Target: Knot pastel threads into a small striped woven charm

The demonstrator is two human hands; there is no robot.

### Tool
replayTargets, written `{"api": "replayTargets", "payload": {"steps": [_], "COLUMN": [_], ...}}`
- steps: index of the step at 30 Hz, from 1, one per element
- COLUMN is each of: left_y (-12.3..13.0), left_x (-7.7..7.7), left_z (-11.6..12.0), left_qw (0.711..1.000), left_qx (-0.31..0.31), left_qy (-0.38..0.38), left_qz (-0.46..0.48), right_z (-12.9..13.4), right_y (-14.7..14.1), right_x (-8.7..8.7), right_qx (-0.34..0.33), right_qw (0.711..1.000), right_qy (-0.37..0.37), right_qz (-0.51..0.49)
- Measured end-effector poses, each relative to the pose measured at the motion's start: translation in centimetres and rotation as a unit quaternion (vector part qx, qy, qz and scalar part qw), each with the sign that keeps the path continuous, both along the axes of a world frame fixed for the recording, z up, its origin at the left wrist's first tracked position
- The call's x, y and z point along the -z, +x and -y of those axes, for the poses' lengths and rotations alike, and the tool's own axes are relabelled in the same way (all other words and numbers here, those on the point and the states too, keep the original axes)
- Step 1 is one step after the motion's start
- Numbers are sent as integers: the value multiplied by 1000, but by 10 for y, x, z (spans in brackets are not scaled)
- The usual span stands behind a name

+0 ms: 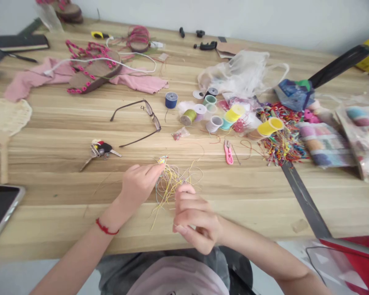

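Note:
My left hand (140,182) is closed in a pinch on the bundle of thin threads (169,184), close to a small multicoloured knotted end (162,159) that sticks out past the fingertips. The loose yellow, pale blue and lilac strands spread over the wooden table between my hands. My right hand (197,217) is curled, thumb against the index finger, at the right side of the bundle. Strands run up to its fingers; the exact one pinched there is too fine to see clearly. A red cord bracelet (106,228) circles my left wrist.
Ahead lie folding glasses (153,116), keys (101,150), thread spools (214,123) and pink thread snips (228,153). A heap of colourful cords (283,143) is at right. Pink-trimmed sandals (95,69) rest on cloth behind. A phone (3,209) sits at the left edge.

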State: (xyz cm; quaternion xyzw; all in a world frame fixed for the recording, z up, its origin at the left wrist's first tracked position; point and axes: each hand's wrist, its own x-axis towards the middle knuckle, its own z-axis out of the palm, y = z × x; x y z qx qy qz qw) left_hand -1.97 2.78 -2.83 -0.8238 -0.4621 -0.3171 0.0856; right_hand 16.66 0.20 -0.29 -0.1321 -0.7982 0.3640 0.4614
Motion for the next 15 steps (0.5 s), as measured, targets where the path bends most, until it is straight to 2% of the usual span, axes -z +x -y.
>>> {"api": "replayTargets", "payload": {"steps": [4,7,9,11,13,15], "left_y": [1,1,2,3,4,5], "left_x": [-2,-3,-5,-7,-9,-11], "left_z": [2,3,5,7,9,11], "left_qw": [999,996,992,989,987,985], "left_qx": [1,12,22,32,43,53], "left_qy": [2,25,45,58,66,74], "left_qz": [37,89,119,134,141,146], "right_z": [1,-8,-20,-35,-48,-56], "right_y": [1,6,11,15,18,20], "right_x": [-1,-1,3,12,22,29], "right_qx": [36,146,260,358,390,406], "right_qw": [999,988,962,919,896,884], "right_qy": [8,-21,-87,-167,-201,-169], "right_qz": [-23,-46,-25,12,72,157]}}
